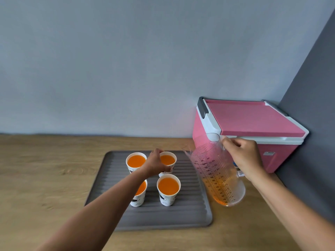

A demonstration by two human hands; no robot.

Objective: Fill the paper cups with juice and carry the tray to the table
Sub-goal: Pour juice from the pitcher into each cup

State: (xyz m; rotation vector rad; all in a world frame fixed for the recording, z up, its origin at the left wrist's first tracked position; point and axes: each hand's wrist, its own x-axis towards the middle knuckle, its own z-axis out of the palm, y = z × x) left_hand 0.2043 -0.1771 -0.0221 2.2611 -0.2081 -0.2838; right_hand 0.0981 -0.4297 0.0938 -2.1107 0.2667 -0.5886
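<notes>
Several white paper cups holding orange juice stand on a grey ribbed tray [190, 214]. My left hand [156, 163] grips the far right cup [168, 160] from its left side. The far left cup [136, 161] and the near right cup [168, 185] stand free; my left forearm partly hides the near left cup [140, 194]. My right hand [243, 156] holds the handle of a clear measuring jug [217, 178], tilted with its spout toward the tray. A little orange juice sits in the jug's bottom. No juice is visibly pouring.
The tray lies on a wooden counter [45, 178] against a pale wall. A pink cooler box [253, 131] with a white-rimmed lid stands in the back right corner, just behind the jug. A dark wall runs along the right side.
</notes>
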